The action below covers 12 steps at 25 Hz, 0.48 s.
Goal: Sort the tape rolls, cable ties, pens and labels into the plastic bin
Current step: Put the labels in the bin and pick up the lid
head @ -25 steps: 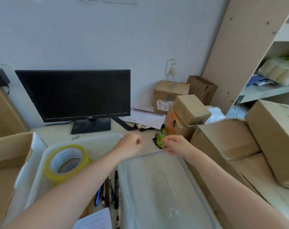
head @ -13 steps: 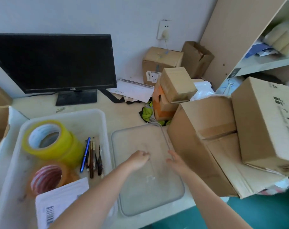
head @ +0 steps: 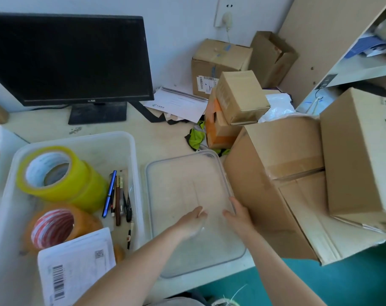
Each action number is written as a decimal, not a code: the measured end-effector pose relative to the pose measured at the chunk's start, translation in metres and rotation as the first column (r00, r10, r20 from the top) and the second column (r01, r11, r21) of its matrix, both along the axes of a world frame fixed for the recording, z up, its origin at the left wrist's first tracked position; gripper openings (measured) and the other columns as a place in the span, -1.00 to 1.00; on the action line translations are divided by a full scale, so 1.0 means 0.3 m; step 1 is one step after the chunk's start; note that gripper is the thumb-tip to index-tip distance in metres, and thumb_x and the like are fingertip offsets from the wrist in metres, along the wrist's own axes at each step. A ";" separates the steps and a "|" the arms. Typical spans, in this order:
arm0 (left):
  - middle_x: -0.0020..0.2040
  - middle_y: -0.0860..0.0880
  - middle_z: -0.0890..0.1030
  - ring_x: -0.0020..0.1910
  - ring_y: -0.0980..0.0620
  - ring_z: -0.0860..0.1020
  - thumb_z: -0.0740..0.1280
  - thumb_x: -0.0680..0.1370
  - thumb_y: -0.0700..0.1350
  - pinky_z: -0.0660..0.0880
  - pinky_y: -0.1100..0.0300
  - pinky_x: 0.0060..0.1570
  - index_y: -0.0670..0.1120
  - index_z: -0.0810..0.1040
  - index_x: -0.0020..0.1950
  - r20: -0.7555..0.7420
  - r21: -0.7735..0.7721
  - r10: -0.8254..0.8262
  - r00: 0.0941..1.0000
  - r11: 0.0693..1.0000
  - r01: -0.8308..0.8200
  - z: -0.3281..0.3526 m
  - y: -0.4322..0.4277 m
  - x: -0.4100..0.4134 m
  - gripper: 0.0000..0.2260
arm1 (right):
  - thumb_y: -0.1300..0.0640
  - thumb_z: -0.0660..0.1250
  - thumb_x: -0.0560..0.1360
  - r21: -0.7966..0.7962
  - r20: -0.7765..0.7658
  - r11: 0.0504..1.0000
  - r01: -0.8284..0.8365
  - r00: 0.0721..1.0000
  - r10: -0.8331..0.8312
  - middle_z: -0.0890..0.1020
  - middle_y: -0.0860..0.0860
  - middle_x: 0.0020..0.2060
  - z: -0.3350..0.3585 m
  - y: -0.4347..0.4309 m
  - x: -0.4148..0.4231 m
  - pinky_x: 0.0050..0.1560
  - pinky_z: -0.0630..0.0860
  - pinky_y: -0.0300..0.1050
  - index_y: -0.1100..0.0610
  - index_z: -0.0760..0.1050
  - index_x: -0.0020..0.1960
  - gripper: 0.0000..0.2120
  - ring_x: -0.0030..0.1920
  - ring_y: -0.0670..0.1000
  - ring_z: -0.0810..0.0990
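- Since a second ago, our left hand (head: 193, 223) and right hand (head: 239, 218) have drawn back from the far end of the clear lid (head: 187, 177) to its near half.
- We see the plastic bin (head: 134, 164) at the left of the desk (head: 161, 138). It holds yellow tape rolls (head: 77, 184), an orange tape roll (head: 81, 221), pens (head: 118, 195) and labels (head: 77, 268).
- Just right of the bin, the lid lies flat.
- Our left hand is over the lid with its fingers curled; we cannot tell whether it pinches anything.
- Our right hand is relaxed, its fingers straight against the lid's right rim, beside a cardboard box (head: 276, 173).
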<state>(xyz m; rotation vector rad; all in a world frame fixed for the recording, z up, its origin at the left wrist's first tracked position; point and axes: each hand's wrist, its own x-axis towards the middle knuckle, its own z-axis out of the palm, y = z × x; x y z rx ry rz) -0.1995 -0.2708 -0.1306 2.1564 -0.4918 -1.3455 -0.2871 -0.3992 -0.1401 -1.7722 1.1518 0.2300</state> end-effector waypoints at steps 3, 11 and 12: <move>0.53 -0.09 0.21 0.49 -0.05 0.20 0.04 0.65 -0.01 0.17 0.25 0.37 -0.10 0.18 0.51 0.066 -0.120 0.129 0.989 0.985 -0.120 0.043 -0.023 0.019 -0.57 | 0.17 0.23 0.56 -0.025 0.104 1.000 0.013 0.995 -0.010 0.37 0.11 0.40 0.116 -0.006 -0.019 0.38 0.31 0.03 0.12 0.17 0.50 -0.46 0.38 0.11 0.37; 0.53 0.01 0.18 0.53 0.00 0.10 0.02 0.62 0.13 0.02 0.07 0.50 0.00 0.12 0.53 -0.050 -0.382 0.460 0.887 0.812 -0.442 0.288 0.058 0.033 -0.51 | -0.03 -0.05 0.65 0.204 0.429 0.979 -0.002 0.899 -0.088 0.70 -0.06 0.00 0.397 0.130 0.042 0.07 0.44 -0.11 0.00 0.60 0.11 -0.57 0.12 -0.01 0.60; 0.54 0.04 0.17 0.52 0.03 0.11 0.02 0.62 0.13 0.03 0.09 0.50 -0.01 0.11 0.53 -0.101 -0.401 0.483 0.870 0.780 -0.480 0.321 0.084 0.044 -0.49 | -0.04 -0.08 0.65 0.207 0.458 0.978 -0.035 0.887 -0.065 0.70 -0.08 0.02 0.405 0.164 0.061 0.13 0.44 -0.12 -0.05 0.60 0.07 -0.55 0.15 -0.06 0.59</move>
